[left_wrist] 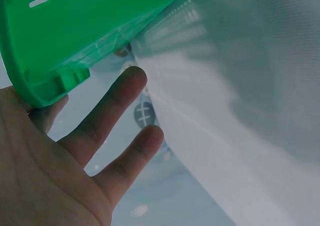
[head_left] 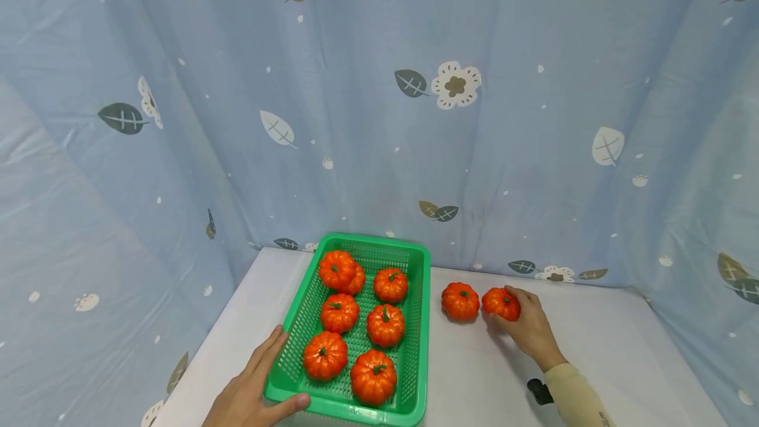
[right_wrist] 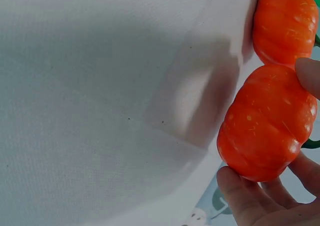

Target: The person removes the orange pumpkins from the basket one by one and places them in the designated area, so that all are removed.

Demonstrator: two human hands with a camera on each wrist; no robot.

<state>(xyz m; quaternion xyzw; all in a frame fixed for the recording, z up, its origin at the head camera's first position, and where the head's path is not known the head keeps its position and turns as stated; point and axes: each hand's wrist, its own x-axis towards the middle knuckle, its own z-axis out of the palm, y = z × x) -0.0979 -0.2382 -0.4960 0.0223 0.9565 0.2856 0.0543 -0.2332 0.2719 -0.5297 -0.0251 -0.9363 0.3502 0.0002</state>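
The right hand (head_left: 532, 329) grips one pumpkin (head_left: 499, 303) beside another (head_left: 460, 302), while the outspread left hand (head_left: 252, 387) touches one basket (head_left: 423, 335) holding seven (head_left: 385, 327).

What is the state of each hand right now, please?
Left hand: open, touching the basket.
Right hand: closed, holding a pumpkin.

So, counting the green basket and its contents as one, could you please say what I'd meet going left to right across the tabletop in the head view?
Left hand, green basket, loose orange pumpkin, gripped orange pumpkin, right hand.
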